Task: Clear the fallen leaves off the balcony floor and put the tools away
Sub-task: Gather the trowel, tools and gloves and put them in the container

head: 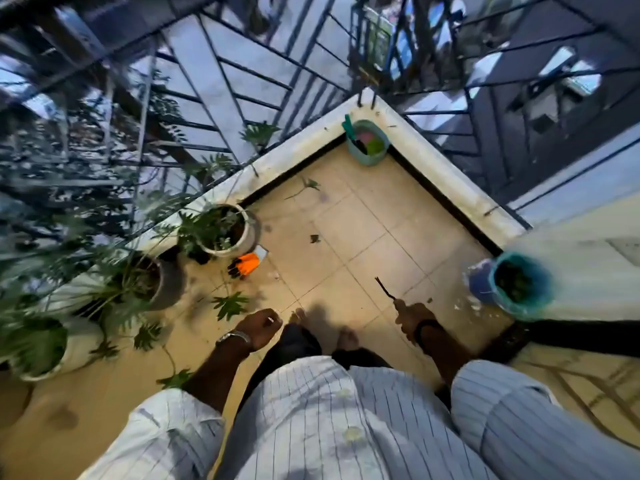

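I stand barefoot on the beige tiled balcony floor [363,237]. My right hand [414,318] grips a thin dark stick [384,289] that points forward and left over the tiles. By my left thigh, my left hand [263,329] hangs with its fingers loosely curled and nothing visible in it. Fallen leaves lie on the tiles: a stemmed one [306,187] near the far ledge, a small dark one [314,238] mid-floor, and a big green one [230,304] near my left hand. A teal bucket [519,287] with dark plant litter inside stands at the right.
A second teal bucket [379,157] with tool handles sits in the far corner. Potted plants [225,230] line the left ledge, with an orange and black item [247,264] beside them. A metal railing [242,81] encloses the balcony. A blue container [479,282] touches the right bucket.
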`<action>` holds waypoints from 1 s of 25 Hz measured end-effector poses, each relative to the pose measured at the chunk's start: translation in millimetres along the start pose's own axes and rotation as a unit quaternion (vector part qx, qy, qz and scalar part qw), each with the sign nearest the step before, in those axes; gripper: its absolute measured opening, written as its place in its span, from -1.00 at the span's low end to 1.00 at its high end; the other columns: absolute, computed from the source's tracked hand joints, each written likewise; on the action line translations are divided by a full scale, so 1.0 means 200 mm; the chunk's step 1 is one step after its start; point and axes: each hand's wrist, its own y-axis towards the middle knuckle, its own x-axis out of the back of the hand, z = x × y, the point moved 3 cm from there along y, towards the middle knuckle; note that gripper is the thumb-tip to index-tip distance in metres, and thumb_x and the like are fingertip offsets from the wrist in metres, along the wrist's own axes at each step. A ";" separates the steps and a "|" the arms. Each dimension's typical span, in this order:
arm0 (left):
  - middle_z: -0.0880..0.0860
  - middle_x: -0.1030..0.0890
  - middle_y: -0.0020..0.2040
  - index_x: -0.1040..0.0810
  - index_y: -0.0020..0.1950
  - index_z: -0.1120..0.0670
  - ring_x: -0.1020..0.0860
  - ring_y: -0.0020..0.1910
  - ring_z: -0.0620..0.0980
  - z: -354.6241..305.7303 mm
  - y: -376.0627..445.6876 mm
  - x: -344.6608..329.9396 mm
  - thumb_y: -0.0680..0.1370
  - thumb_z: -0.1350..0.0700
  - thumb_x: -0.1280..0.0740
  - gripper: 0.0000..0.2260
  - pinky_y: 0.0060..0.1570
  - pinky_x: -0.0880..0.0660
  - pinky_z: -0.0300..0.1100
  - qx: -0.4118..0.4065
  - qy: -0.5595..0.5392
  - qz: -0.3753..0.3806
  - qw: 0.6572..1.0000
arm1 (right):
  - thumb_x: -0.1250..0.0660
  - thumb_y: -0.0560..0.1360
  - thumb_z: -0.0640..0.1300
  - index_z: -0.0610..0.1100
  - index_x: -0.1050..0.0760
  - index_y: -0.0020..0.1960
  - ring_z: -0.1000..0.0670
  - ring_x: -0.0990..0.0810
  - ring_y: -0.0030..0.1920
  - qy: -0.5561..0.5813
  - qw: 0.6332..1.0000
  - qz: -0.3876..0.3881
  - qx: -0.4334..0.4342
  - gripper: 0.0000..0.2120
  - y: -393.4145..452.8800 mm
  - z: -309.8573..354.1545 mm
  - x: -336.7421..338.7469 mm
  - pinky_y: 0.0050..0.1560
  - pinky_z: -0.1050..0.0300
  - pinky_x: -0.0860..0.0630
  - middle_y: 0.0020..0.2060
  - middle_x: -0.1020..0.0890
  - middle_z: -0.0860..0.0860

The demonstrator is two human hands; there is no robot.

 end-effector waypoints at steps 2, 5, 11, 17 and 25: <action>0.05 -0.61 -0.18 -0.54 -0.07 -0.01 -0.60 -0.13 0.16 -0.11 0.16 0.04 0.62 0.03 -0.35 -0.91 0.01 -0.57 0.01 -0.001 0.016 0.017 1.000 | -0.14 0.60 0.25 -0.23 -0.63 -0.07 -0.13 -0.54 -0.34 0.042 0.998 0.010 -0.047 -0.43 0.01 -0.12 0.06 -0.31 0.08 -0.48 -0.32 -0.63 -0.14; 0.09 -0.64 -0.16 -0.57 -0.02 0.04 -0.63 -0.02 0.22 -0.28 0.43 0.14 0.60 0.02 -0.37 -0.90 0.01 -0.55 -0.02 -0.010 0.037 0.042 0.998 | -0.22 0.64 0.09 -0.32 -0.58 0.00 -0.07 -0.43 -0.42 0.089 0.986 0.052 -0.127 -0.55 0.04 -0.16 0.14 -0.37 0.16 -0.35 -0.37 -0.54 -0.12; 0.16 -0.68 -0.02 -0.59 0.05 0.12 -0.63 -0.01 0.15 -0.61 0.98 0.52 0.63 0.04 -0.33 -0.84 -0.01 -0.52 -0.09 -0.029 0.016 0.069 0.997 | -0.25 0.62 -0.02 -0.30 -0.53 0.15 -0.07 -0.49 -0.38 0.128 0.981 0.056 -0.133 -0.67 0.39 0.36 0.33 -0.36 0.13 -0.50 -0.09 -0.65 -0.19; 0.13 -0.68 -0.18 -0.51 -0.17 -0.02 -0.61 -0.21 0.10 -0.84 1.53 1.04 0.59 -0.05 -0.36 -0.82 -0.09 -0.60 0.02 -0.021 -0.018 0.060 0.998 | -0.30 0.59 -0.10 -0.08 -0.60 0.00 -0.13 -0.65 -0.27 0.057 0.995 -0.075 0.034 -0.89 0.73 1.39 0.81 -0.24 -0.03 -0.63 -0.24 -0.66 -0.10; 0.03 -0.60 -0.25 -0.51 -0.10 0.09 -0.54 -0.34 -0.04 -1.32 1.88 1.49 0.66 0.25 -0.26 -0.84 -0.50 -0.38 -0.40 0.006 -0.207 0.034 0.978 | -0.32 0.43 0.15 0.09 -0.49 -0.22 -0.13 -0.69 -0.23 0.152 0.977 -0.136 0.064 -0.85 1.29 2.18 1.07 -0.17 -0.06 -0.65 -0.19 -0.71 -0.13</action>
